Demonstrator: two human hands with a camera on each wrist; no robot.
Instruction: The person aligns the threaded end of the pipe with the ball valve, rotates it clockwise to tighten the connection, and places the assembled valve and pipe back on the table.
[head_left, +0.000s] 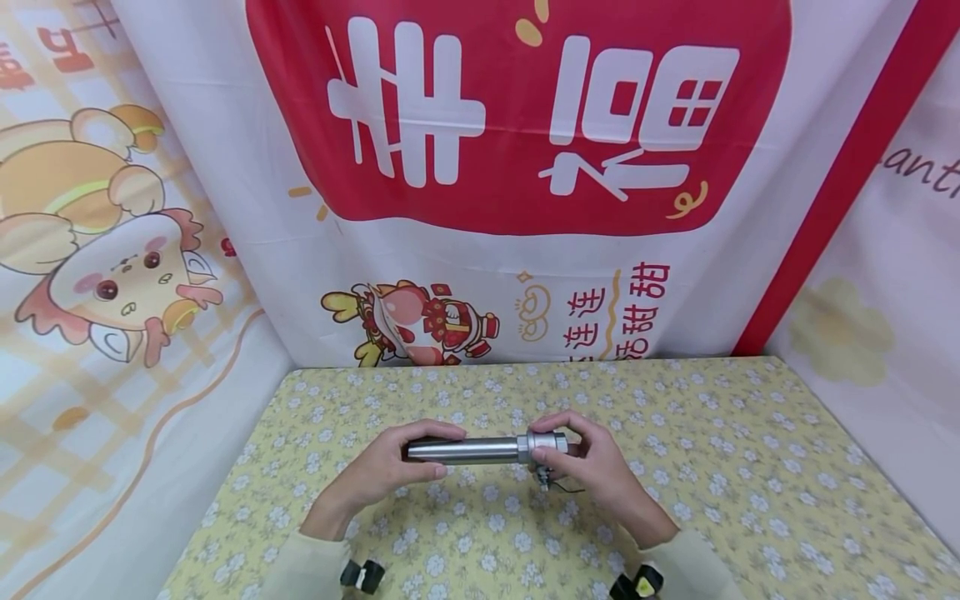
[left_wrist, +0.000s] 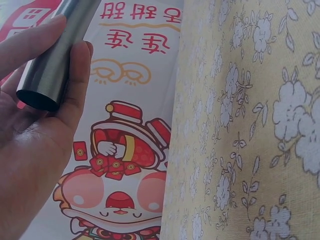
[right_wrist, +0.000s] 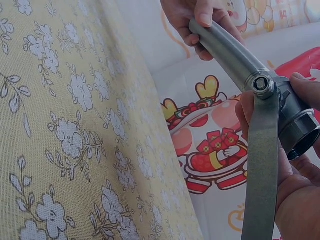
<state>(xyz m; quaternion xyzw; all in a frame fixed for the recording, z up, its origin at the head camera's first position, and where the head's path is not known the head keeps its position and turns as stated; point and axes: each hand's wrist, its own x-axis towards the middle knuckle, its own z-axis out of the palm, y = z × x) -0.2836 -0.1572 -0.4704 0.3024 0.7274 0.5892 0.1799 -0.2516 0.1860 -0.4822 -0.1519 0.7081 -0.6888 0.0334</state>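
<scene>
A smooth steel pipe (head_left: 465,451) lies level in the air above the table, joined at its right end to a metal ball valve (head_left: 546,442). My left hand (head_left: 371,471) grips the pipe's free end, thumb and fingers on either side. The pipe's open mouth (left_wrist: 40,102) shows in the left wrist view. My right hand (head_left: 603,471) holds the valve body between thumb and fingers. In the right wrist view, a flat lever handle (right_wrist: 262,165) is bolted to the valve and points toward the camera. The valve's hexagonal open end (right_wrist: 302,135) faces away from the pipe.
A table with a yellow floral cloth (head_left: 495,533) spreads beneath both hands. Behind it hangs a white and red printed curtain (head_left: 510,200). Printed cloth panels also stand at the left (head_left: 112,250) and right (head_left: 885,275). Dark straps sit on both wrists.
</scene>
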